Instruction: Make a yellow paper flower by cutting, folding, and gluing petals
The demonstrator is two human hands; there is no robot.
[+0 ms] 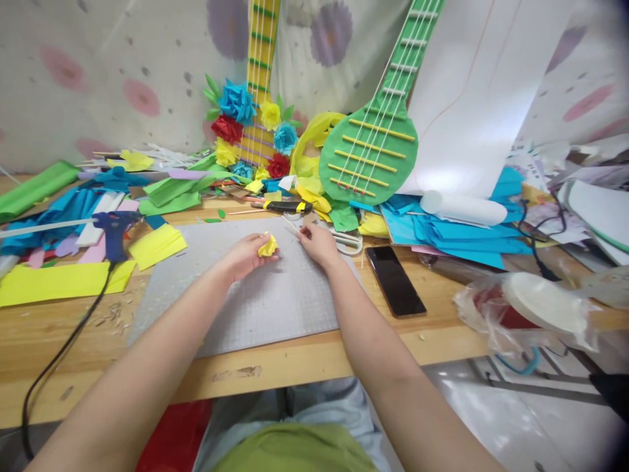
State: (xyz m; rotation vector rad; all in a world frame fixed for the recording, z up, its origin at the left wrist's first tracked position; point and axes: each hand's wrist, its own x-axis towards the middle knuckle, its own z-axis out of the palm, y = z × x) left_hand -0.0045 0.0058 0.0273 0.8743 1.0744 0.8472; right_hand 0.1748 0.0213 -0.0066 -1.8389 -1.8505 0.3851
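Note:
Above the grey cutting mat (275, 314), my left hand (242, 257) pinches a small yellow crepe-paper flower (268, 246) between its fingers. My right hand (318, 244) is closed at the mat's far right, its fingertips on a thin pale stick (291, 225) that points away to the left. Scissors (348, 241) with a pale handle lie just beyond that hand, partly hidden by it. A yellow-and-black utility knife (287, 206) rests behind the mat. Both hands are apart from each other.
A blue glue gun (115, 233) with its black cord lies left, near yellow paper sheets (157, 246). At right are a phone (396, 282), blue paper (457, 229) and a bagged tape roll (543, 301). Behind stand a green paper lute (368, 154) and a flower-decked yellow one (260, 59).

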